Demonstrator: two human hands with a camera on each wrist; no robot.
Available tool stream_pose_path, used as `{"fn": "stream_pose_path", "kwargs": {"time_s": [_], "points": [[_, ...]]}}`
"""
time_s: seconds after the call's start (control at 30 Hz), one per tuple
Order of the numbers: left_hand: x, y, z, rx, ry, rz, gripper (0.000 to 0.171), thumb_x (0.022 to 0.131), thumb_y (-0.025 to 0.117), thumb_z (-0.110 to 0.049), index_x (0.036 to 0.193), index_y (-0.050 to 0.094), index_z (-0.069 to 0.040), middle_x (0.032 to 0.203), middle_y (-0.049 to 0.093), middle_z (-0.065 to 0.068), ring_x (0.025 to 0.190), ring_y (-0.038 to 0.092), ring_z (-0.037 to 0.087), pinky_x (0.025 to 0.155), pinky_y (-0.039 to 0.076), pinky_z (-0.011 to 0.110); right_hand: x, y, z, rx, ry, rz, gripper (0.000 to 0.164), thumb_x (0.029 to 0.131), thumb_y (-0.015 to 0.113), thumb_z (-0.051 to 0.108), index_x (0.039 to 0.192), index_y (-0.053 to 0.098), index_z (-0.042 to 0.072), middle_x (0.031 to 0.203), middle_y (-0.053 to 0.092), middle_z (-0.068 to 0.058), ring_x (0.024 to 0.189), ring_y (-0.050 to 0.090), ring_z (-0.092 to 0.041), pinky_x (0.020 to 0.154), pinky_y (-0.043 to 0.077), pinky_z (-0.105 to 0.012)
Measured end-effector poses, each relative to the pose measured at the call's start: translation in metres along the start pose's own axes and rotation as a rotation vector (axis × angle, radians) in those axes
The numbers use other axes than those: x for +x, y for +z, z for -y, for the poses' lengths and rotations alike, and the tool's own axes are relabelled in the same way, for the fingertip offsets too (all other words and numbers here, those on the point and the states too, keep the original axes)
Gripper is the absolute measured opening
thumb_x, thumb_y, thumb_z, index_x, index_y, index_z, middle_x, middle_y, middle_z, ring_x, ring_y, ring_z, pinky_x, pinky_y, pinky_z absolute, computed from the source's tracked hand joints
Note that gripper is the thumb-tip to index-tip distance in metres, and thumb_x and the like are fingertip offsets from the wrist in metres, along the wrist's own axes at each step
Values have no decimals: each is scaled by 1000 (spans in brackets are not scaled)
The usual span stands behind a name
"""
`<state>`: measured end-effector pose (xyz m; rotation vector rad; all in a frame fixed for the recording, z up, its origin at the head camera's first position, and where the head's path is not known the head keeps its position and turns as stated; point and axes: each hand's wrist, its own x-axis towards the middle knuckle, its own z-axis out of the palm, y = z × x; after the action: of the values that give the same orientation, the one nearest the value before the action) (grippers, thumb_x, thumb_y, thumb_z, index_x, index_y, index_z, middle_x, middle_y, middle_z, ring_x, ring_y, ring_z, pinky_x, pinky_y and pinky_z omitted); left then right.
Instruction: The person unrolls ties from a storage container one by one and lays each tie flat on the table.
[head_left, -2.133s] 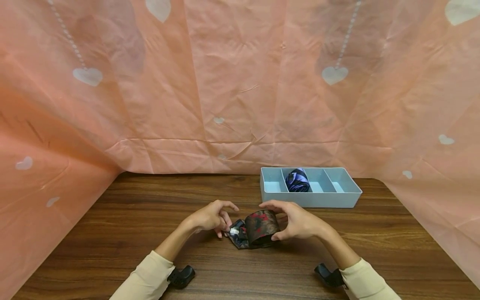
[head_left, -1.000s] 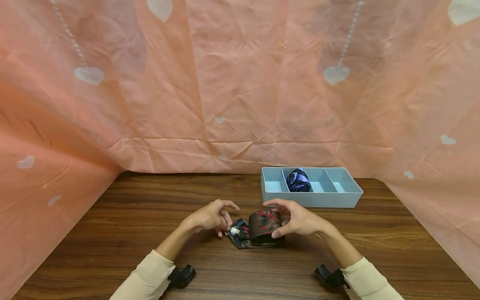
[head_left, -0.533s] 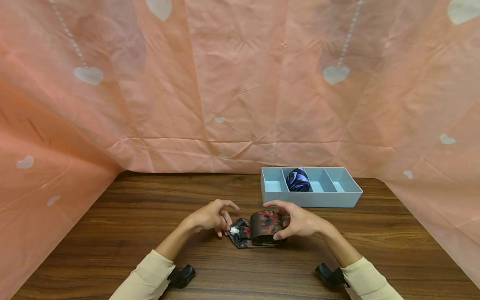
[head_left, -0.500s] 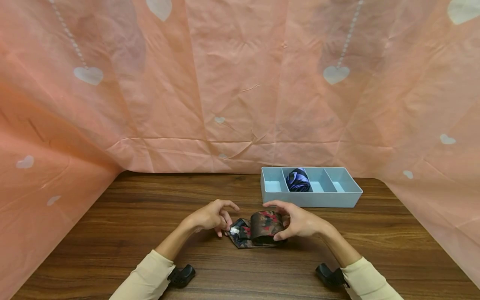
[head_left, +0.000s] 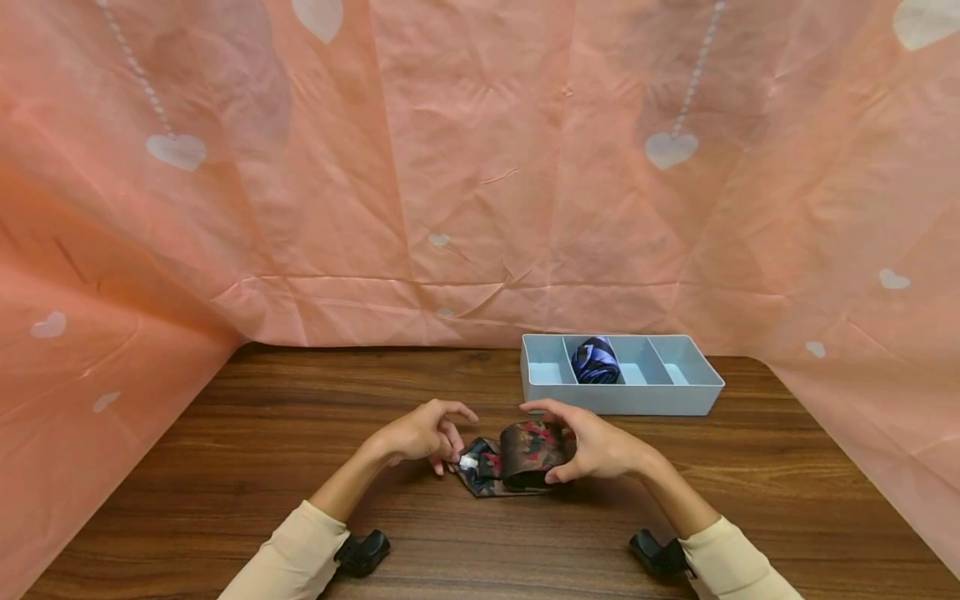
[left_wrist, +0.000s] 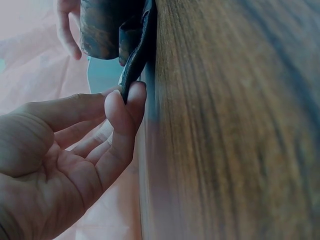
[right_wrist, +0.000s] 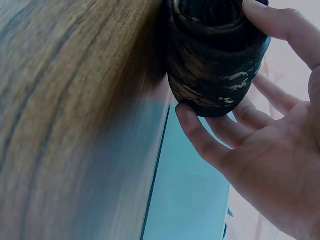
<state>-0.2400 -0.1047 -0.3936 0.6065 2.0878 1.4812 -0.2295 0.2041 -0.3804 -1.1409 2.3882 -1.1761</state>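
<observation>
A dark necktie with a brown and red pattern lies mostly rolled up on the table, its roll point(head_left: 531, 454) standing on edge and a short flat tail point(head_left: 480, 479) reaching left. In the left wrist view, my left hand point(left_wrist: 65, 150) pinches the tip of that tail between thumb and finger, close to the wood. My right hand point(head_left: 603, 446) curves round the right side of the roll. The right wrist view has its thumb at the roll's edge and the fingertips along the outer layer point(right_wrist: 215, 85). A white label point(head_left: 468, 462) shows on the tail.
Behind the right hand stands a light blue tray point(head_left: 622, 400) with several compartments. A rolled blue striped necktie point(head_left: 596, 362) sits in its second compartment from the left. Peach fabric with hearts point(head_left: 480, 208) hangs around the back and sides of the wooden table point(head_left: 315, 392).
Over the two seconds the roll has moved slightly right with the right hand, and more of the tail shows. The left hand keeps its place at the tip.
</observation>
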Motion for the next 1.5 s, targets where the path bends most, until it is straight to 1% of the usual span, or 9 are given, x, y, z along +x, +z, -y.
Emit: {"fn": "stream_pose_path", "kwargs": {"time_s": [0.13,0.3,0.67,0.83,1.03,1.13,1.37,1.43,1.5], "points": [[1,0,1,4,4,1,59,83,49,28,139,50,13,79,61,10,64,63,16,50,55,26,0,1,-2,35,7,2,87,78,85,3,153,40,3,132,60,-23,109,63,-25,90,55,-34],[2,-1,1,7,4,-5,58,83,51,27,139,50,13,79,61,10,63,61,15,51,55,26,1,2,-3,27,14,-4,87,77,82,0,153,39,4,128,62,-20,104,63,-22,86,55,-32],[1,0,2,7,5,-7,59,82,50,27,139,50,13,79,61,10,64,61,16,50,55,26,0,-1,-8,42,25,-8,82,80,81,7,150,41,-1,128,62,-18,109,61,-25,93,50,-32],[1,0,2,6,5,-7,58,83,51,26,139,50,13,79,61,10,64,61,16,51,55,26,0,-2,-11,111,5,10,82,81,82,6,150,39,-5,128,62,-21,109,63,-24,91,53,-30],[2,0,3,7,6,-5,58,83,52,26,139,50,13,79,61,10,64,61,15,51,55,25,0,-1,-14,214,-10,34,85,80,82,-1,150,35,-9,127,61,-26,109,64,-22,89,56,-30],[2,0,3,2,7,-5,59,82,51,27,139,50,13,79,61,10,64,61,16,50,55,25,1,0,-15,234,-19,36,85,79,81,-2,150,34,-10,128,61,-26,109,65,-22,89,57,-30],[1,0,3,-2,4,-10,59,82,51,27,139,50,13,78,61,10,63,61,16,50,55,26,0,0,-16,188,-30,14,83,81,82,0,150,37,-8,127,62,-25,108,65,-22,88,56,-30],[1,0,3,-4,3,-10,59,82,51,28,139,50,13,78,61,10,63,61,16,50,55,26,-1,1,-14,141,-30,-5,83,80,83,1,150,39,-4,128,63,-22,109,64,-22,90,55,-31],[1,0,3,-5,3,-10,59,82,51,28,139,50,13,78,61,10,63,61,16,50,55,26,-2,2,-13,54,-30,-42,83,78,85,4,149,42,0,131,63,-19,114,64,-23,95,54,-35]]}}
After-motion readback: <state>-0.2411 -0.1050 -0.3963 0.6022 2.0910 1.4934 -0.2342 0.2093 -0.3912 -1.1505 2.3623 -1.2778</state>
